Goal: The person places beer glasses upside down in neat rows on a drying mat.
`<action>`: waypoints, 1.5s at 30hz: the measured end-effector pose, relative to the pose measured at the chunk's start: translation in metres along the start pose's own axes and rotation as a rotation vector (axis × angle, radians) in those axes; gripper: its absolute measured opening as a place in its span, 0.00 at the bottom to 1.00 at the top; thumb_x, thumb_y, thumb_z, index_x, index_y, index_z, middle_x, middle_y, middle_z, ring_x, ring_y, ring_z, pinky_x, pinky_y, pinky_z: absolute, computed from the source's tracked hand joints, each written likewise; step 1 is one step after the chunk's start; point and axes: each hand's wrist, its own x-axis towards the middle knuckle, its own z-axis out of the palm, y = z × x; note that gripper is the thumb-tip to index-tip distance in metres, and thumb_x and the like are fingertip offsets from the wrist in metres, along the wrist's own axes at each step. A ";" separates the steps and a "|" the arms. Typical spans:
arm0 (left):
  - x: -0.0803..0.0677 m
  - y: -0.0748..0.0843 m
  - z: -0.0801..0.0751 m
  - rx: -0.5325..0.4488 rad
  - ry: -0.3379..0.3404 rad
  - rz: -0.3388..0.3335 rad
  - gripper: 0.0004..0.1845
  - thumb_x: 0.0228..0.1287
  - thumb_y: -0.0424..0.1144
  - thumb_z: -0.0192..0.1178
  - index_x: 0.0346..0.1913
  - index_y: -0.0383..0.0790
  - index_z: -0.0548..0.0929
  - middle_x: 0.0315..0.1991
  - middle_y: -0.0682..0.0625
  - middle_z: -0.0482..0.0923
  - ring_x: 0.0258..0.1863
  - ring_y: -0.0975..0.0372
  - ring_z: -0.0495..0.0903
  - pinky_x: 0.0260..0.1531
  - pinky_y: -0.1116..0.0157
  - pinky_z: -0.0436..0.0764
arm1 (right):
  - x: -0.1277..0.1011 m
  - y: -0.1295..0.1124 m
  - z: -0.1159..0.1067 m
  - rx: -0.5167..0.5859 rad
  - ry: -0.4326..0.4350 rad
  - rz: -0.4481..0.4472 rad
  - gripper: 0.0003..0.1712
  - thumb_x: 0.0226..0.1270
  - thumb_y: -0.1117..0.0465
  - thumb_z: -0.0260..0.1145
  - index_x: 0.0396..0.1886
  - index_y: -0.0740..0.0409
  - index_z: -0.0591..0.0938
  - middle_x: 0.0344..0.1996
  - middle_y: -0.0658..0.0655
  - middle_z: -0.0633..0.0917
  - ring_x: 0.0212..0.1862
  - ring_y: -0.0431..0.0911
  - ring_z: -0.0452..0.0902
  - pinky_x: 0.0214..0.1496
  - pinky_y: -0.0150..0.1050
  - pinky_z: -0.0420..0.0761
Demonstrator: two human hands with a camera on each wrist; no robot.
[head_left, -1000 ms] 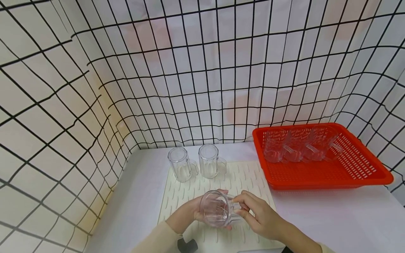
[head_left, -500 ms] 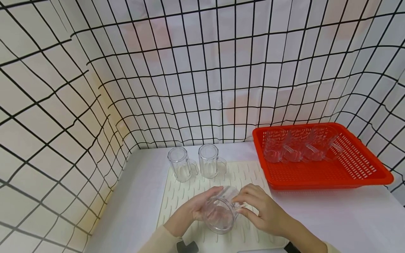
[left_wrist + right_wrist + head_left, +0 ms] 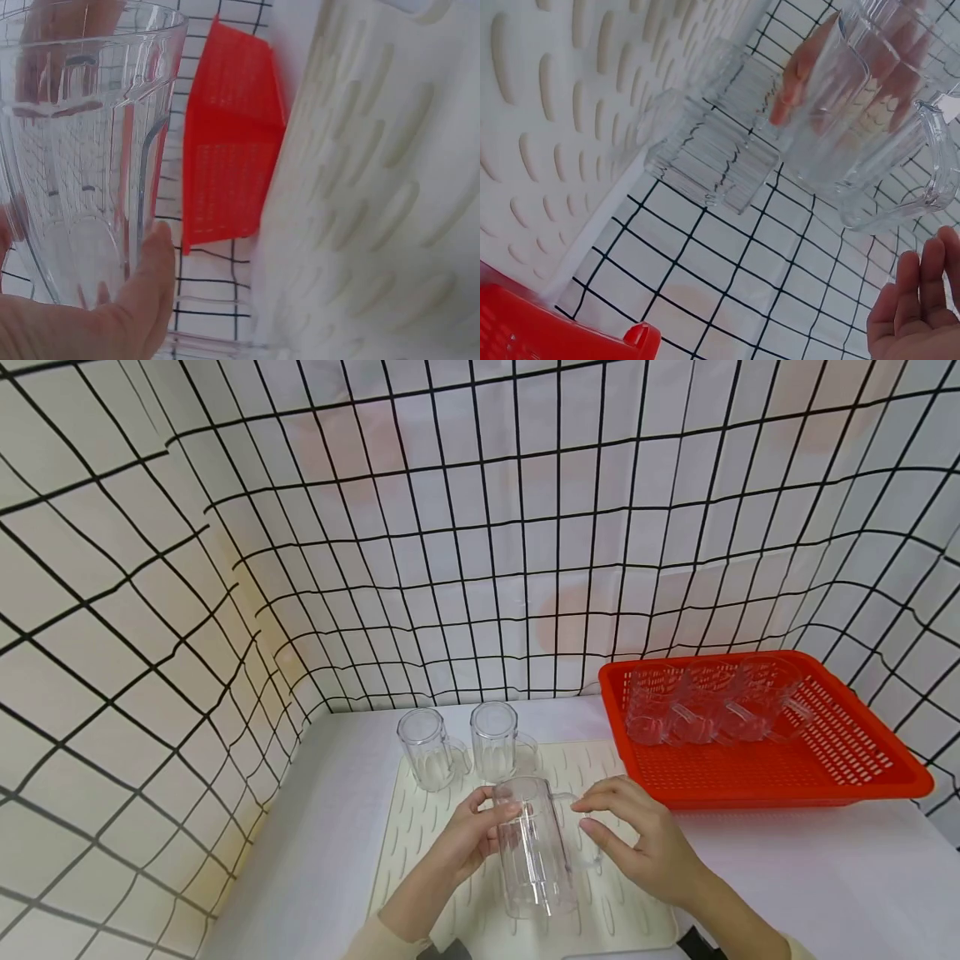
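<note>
Our left hand (image 3: pixel 468 835) grips the upturned mug (image 3: pixel 534 847), axis vertical at lower centre; right hand (image 3: pixel 637 843) open beside its handle.

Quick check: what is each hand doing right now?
Left hand: holds the clear mug by its side, thumb and fingers curled round it.
Right hand: open beside the mug's handle, gripping nothing.

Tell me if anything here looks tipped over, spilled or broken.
Nothing spilled or broken. The mugs in the red basket lie on their sides; two mugs stand on the mat, and the left hand holds a third mug.
</note>
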 end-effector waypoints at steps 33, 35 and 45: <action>-0.021 0.003 0.011 0.564 -0.100 1.011 0.37 0.39 0.22 0.76 0.53 0.30 0.66 0.64 0.35 0.69 0.62 0.51 0.73 0.59 0.62 0.74 | -0.001 0.006 0.001 0.029 0.130 0.056 0.26 0.50 0.80 0.68 0.50 0.60 0.81 0.46 0.53 0.83 0.49 0.39 0.75 0.50 0.24 0.74; -0.021 0.004 0.012 0.567 -0.111 1.035 0.38 0.38 0.22 0.77 0.53 0.29 0.66 0.64 0.34 0.69 0.63 0.51 0.72 0.59 0.62 0.74 | -0.002 0.006 0.002 0.034 0.122 0.074 0.28 0.51 0.79 0.69 0.54 0.60 0.81 0.49 0.54 0.82 0.53 0.38 0.75 0.55 0.23 0.72; -0.021 0.005 0.012 0.602 -0.122 1.070 0.40 0.33 0.20 0.79 0.52 0.29 0.67 0.63 0.32 0.69 0.64 0.50 0.70 0.61 0.61 0.72 | -0.006 0.006 0.002 -0.001 0.048 0.174 0.30 0.58 0.72 0.68 0.62 0.55 0.78 0.59 0.56 0.80 0.63 0.33 0.70 0.61 0.32 0.69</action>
